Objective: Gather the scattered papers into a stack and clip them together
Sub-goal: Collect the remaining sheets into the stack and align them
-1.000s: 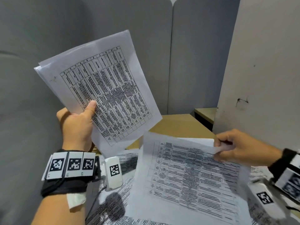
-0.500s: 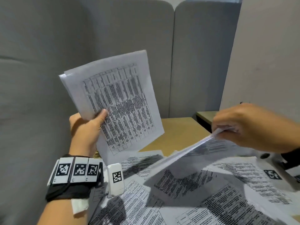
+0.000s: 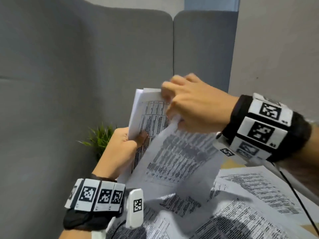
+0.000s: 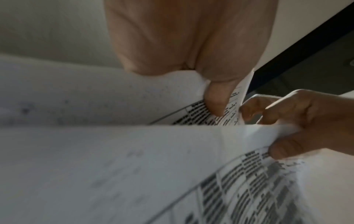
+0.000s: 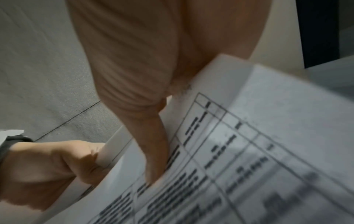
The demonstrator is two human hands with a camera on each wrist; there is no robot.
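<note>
My left hand (image 3: 126,145) grips a thin stack of printed papers (image 3: 148,111) by its lower left edge and holds it upright in the air. My right hand (image 3: 191,107) pinches the top corner of one more printed sheet (image 3: 174,159) and lays it against the front of the stack. In the left wrist view my left thumb (image 4: 216,100) presses on the stack, and my right hand (image 4: 298,121) pinches the sheet (image 4: 134,159). The right wrist view has the right thumb (image 5: 153,151) on the sheet (image 5: 249,151), with the left hand (image 5: 57,166) holding the stack's edge. No clip is in view.
Several more printed sheets (image 3: 241,204) lie scattered over the table in front of me. A small green plant (image 3: 100,138) stands behind the left hand. Grey padded partitions (image 3: 86,75) close off the back and left, and a pale panel (image 3: 276,49) stands at the right.
The right hand lifted a sheet off the table and carried it up and left to the stack. The left hand brought the stack down and toward the middle.
</note>
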